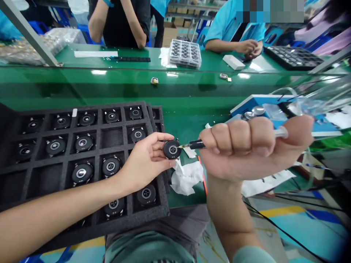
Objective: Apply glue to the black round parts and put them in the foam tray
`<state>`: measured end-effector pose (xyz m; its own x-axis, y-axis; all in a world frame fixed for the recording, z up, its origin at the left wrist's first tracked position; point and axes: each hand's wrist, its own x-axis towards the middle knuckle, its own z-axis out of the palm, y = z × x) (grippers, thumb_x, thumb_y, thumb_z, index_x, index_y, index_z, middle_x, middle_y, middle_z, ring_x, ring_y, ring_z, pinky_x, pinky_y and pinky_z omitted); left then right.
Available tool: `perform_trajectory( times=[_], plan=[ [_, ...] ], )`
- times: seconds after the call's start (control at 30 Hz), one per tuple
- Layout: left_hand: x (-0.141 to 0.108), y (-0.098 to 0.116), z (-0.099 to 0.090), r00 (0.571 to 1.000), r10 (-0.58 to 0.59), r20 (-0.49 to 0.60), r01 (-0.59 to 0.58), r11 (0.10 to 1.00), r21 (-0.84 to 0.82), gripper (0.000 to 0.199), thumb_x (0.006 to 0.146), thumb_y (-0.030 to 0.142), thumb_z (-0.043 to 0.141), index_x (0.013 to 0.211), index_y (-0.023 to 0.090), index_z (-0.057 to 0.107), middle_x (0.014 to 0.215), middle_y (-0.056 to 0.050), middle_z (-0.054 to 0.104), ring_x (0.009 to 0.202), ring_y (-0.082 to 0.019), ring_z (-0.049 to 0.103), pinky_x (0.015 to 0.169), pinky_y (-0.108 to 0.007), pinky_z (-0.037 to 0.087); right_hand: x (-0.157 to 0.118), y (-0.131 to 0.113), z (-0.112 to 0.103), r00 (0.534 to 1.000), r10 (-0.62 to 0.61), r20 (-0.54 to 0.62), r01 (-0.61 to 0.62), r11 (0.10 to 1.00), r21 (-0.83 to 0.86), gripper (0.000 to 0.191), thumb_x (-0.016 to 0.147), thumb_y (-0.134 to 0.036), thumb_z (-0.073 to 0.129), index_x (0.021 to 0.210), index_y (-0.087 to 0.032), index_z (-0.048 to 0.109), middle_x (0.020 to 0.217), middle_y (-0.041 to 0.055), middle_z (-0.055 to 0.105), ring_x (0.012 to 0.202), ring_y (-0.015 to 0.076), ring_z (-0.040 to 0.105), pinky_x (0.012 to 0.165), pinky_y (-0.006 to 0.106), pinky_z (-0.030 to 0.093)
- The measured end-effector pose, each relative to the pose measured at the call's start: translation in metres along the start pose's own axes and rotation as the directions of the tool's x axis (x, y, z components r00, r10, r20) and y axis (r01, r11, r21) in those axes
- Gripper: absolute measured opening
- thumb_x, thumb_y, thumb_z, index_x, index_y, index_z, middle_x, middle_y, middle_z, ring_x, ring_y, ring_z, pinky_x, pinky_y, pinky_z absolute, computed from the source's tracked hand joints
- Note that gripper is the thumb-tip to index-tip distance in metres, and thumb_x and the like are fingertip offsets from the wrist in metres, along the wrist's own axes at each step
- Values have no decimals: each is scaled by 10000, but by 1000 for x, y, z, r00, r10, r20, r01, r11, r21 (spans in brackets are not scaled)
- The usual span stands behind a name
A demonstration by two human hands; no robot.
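1. Just left of centre, a round black disc-shaped module [172, 149] is held up above the right side of the tray, its face turned toward the camera. Its face shows a pale ring around a small central cluster of dots, and small lugs stick out from its rim.
2. Its hard, compact body looks light and stiff, but its smooth face may prove slippery and easy to mark, so the rim seems the safest place to take hold.
3. The person's left hand [145, 160] is curled, with the fingertips and thumb pinching the module by its edge.
4. The person's right hand [246, 148] is closed in a tight fist, fingers pressed together around a slim black-handled tool [196, 144], whose thin tip touches the module's edge.
5. Under the left forearm, a black foam tray [90, 223] with square compartments holds more matching modules, and some compartments show none.
6. Right of the tray, crumpled white tissue [186, 178] lies on a glossy green workbench [186, 126].
7. At the right of the frame, silvery discs [253, 112] lie beside a blue-and-white box [260, 100].
8. Upper right, a co-worker's hands [248, 47] are together at a far bench.
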<state>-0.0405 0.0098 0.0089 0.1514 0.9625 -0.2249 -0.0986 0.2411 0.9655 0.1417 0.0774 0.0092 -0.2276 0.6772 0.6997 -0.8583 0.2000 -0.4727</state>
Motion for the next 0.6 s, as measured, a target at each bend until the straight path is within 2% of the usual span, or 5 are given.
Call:
perform_trajectory(
  times=[0.13, 0.3, 0.5, 0.6],
  plan=[
    [0, 0, 0, 1000, -4, 9, 4, 1000, 20, 508, 701, 38, 796, 1159, 164, 615, 984, -25, 742, 846, -131, 697, 829, -292, 563, 0, 5, 1, 1000, -22, -12, 21, 998, -53, 614, 962, -634, 453, 512, -240, 314, 407, -87, 165, 350, 91, 136, 394, 312, 257],
    [-1, 1, -1, 1000, -7, 15, 7, 1000, 29, 504, 701, 49, 798, 1155, 178, 621, 1003, -31, 746, 861, -148, 706, 849, -312, 560, -1, 6, 3, 997, -19, -73, 13, 997, -76, 624, 949, -634, 457, 494, -235, 304, 388, -79, 162, 343, 93, 137, 397, 306, 267],
    [0, 2, 0, 1000, -7, 13, 7, 1000, 28, 499, 704, 31, 785, 1152, 171, 617, 987, -26, 740, 853, -137, 698, 843, -298, 562, -1, 4, 4, 998, 10, -57, -13, 999, -53, 627, 941, -646, 438, 496, -232, 285, 388, -73, 199, 338, 91, 160, 407, 301, 284],
    [0, 3, 1, 1000, -10, 12, 10, 1000, 28, 497, 705, 29, 782, 1152, 170, 615, 991, -26, 739, 853, -136, 698, 835, -294, 564, -1, 6, 4, 997, -17, -73, 11, 997, -79, 621, 930, -632, 467, 490, -235, 279, 381, -81, 157, 330, 88, 129, 389, 299, 257]
  ],
)
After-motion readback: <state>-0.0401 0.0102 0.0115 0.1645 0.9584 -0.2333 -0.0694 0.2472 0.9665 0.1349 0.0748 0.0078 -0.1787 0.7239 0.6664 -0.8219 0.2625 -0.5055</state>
